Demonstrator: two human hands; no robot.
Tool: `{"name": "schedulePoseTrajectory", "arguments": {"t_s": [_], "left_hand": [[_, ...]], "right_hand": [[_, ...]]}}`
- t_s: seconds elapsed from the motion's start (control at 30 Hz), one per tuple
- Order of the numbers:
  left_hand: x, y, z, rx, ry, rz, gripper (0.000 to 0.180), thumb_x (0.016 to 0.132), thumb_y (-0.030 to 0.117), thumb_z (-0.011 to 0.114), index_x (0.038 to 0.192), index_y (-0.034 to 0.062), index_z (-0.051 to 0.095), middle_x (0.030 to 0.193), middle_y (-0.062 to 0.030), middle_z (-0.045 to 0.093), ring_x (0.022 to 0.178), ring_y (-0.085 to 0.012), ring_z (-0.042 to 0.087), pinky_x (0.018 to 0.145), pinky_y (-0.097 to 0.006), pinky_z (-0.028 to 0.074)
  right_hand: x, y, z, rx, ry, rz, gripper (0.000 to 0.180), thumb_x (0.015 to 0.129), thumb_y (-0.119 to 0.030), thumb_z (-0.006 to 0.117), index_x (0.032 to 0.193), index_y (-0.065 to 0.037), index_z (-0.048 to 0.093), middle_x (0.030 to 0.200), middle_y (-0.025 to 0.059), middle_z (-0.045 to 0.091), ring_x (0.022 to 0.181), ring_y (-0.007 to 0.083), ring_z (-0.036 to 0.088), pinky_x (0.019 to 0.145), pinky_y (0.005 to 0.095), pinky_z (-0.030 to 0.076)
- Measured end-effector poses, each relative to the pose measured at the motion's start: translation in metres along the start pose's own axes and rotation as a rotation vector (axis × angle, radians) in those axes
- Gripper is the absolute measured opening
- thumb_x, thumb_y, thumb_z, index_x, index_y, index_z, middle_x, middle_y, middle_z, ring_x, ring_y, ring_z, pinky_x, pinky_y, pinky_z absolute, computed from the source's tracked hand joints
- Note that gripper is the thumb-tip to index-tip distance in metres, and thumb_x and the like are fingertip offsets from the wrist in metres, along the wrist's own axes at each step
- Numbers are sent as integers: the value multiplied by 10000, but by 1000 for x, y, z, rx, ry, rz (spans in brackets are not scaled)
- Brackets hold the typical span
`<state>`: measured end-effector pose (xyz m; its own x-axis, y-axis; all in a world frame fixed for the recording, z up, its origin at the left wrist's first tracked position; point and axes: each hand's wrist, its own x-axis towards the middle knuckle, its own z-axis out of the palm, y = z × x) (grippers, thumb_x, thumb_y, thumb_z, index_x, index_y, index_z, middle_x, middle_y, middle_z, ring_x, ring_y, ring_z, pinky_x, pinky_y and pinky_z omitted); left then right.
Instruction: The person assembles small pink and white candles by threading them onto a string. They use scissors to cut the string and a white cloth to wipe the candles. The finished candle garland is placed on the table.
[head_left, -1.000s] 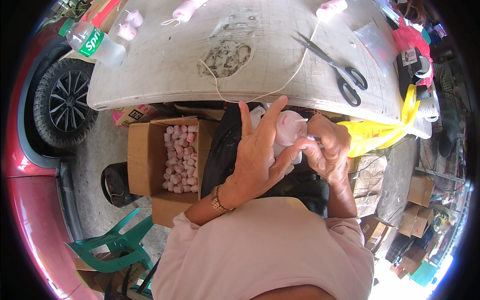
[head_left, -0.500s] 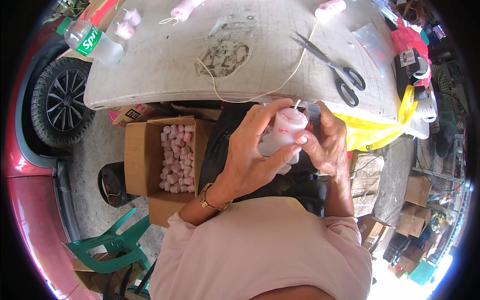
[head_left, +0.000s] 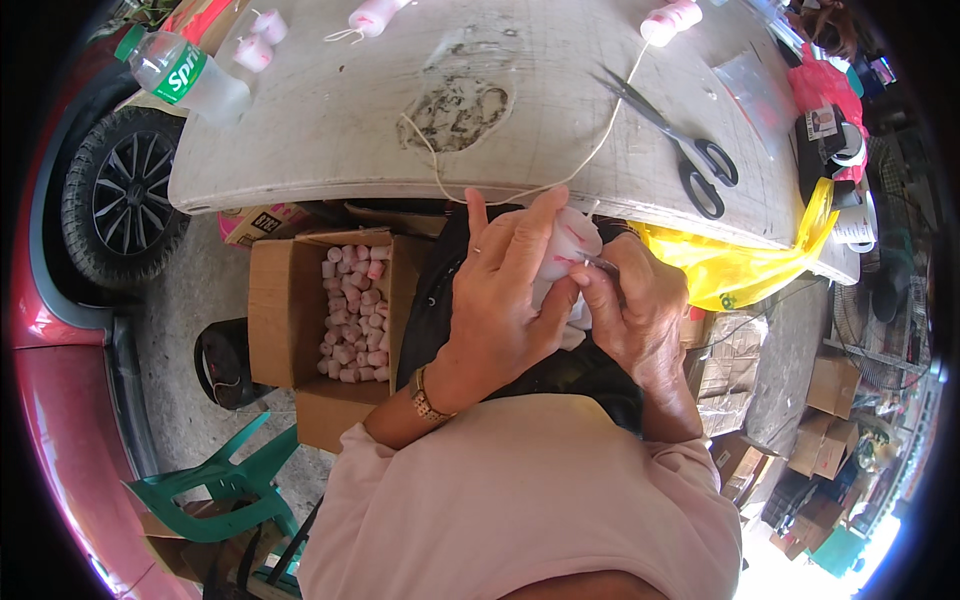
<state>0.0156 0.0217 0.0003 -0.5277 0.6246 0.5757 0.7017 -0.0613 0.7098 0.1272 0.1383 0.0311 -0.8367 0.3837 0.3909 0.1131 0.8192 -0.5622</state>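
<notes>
A white pillar candle (head_left: 574,232) with pink-red marks sits tilted in front of the table's near edge. My left hand (head_left: 500,285) grips it from the left, fingers behind and thumb below, index finger raised. At the candle's right side, my right hand (head_left: 640,300) pinches a thin greyish blade-like piece (head_left: 602,264) against the wax; its exact kind is too small to tell. Some whitish material shows under the candle, mostly hidden by my hands. Beyond them a thin cream cord (head_left: 606,138) curves over the table (head_left: 330,130) to a pink-and-white candle (head_left: 670,20).
Black-handled scissors (head_left: 680,145) lie at the table's right, near a yellow plastic bag (head_left: 700,270). A plastic bottle (head_left: 185,78) and small candles (head_left: 255,53) are at the far left. Below, a cardboard box (head_left: 272,315) holds many small pinkish candles; a green chair (head_left: 215,490) stands nearby.
My right hand has shifted left and in against the candle, its thumb and fingertips now pinching at the candle's side. The candle has turned and moved slightly left; its wick is no longer visible.
</notes>
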Motion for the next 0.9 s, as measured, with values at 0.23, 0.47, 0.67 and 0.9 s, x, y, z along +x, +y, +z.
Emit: {"name": "schedulePoseTrajectory", "arguments": {"t_s": [0.23, 0.47, 0.67, 0.9], "left_hand": [[-1, 4, 5, 29, 80, 21, 649, 714, 85, 743, 1321, 9, 526, 1049, -124, 630, 971, -293, 617, 1120, -620, 242], [0, 4, 9, 218, 185, 121, 661, 722, 73, 729, 1342, -6, 516, 1047, -94, 632, 910, -231, 611, 1145, -612, 191], [3, -1, 6, 347, 184, 116, 695, 689, 99, 756, 1346, 48, 537, 966, -39, 596, 837, -203, 588, 1150, -627, 159], [7, -2, 1, 349, 200, 103, 780, 606, 98, 812, 1343, 100, 557, 914, -25, 556, 809, -204, 571, 1148, -634, 160]], "right_hand": [[4, 4, 5, 281, 39, 159, 351, 864, -292, 731, 898, 0, 538, 666, 150, 575, 556, 318, 567, 513, 362, 446], [-3, 1, 14, 165, 100, 80, 349, 902, -293, 692, 981, 11, 539, 711, 166, 606, 574, 328, 584, 531, 363, 467], [-7, 4, 18, 332, 150, 239, 313, 927, -265, 669, 987, 20, 555, 728, 147, 621, 575, 266, 579, 550, 360, 463], [-7, 16, -3, 349, 88, 300, 372, 976, -332, 575, 870, 25, 569, 639, 97, 546, 561, 186, 491, 543, 317, 413]]}}
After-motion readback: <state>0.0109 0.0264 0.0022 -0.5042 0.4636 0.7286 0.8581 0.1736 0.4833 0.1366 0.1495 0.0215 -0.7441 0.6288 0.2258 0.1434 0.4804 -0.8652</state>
